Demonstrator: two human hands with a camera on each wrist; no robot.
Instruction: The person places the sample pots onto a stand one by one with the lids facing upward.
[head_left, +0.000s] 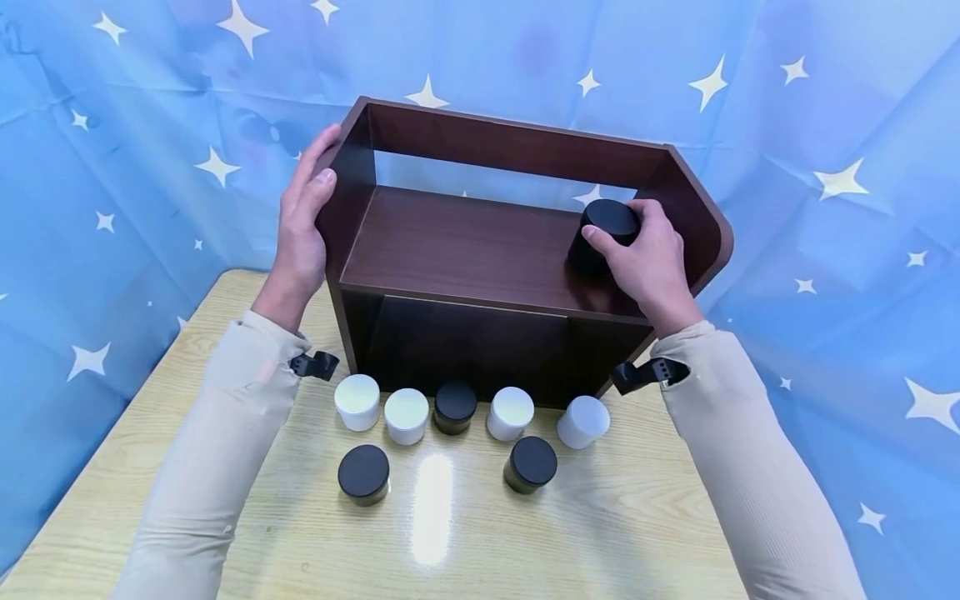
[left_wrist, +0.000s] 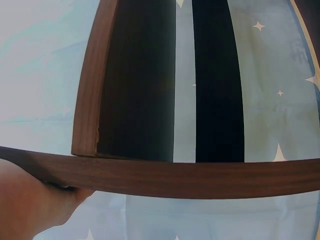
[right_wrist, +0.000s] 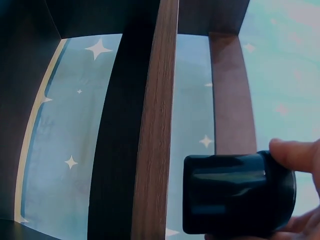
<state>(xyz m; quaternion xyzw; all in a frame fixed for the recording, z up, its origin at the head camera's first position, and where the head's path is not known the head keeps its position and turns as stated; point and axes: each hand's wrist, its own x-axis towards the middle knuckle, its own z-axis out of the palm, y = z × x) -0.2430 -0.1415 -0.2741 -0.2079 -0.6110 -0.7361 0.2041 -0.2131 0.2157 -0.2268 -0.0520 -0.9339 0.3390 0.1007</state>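
Jar [head_left: 609, 218] in my right hand [head_left: 654, 258]: black all over, glossy side in the right wrist view. Shelf [head_left: 457, 242]: dark brown, fine wood grain along the edges (insides go nearly black in shade). Table [head_left: 637, 533]: pale yellow wood, light grain, one white glare streak. Jars on it: four white jars [head_left: 357, 402] (rightmost looks slightly bluish), three black jars [head_left: 363, 472]. My sleeves [head_left: 750, 467]: plain cream. My wrist straps [head_left: 651, 375]: black. Curtain [head_left: 517, 42]: blue, scattered cream four-point stars, faint purple smudges.
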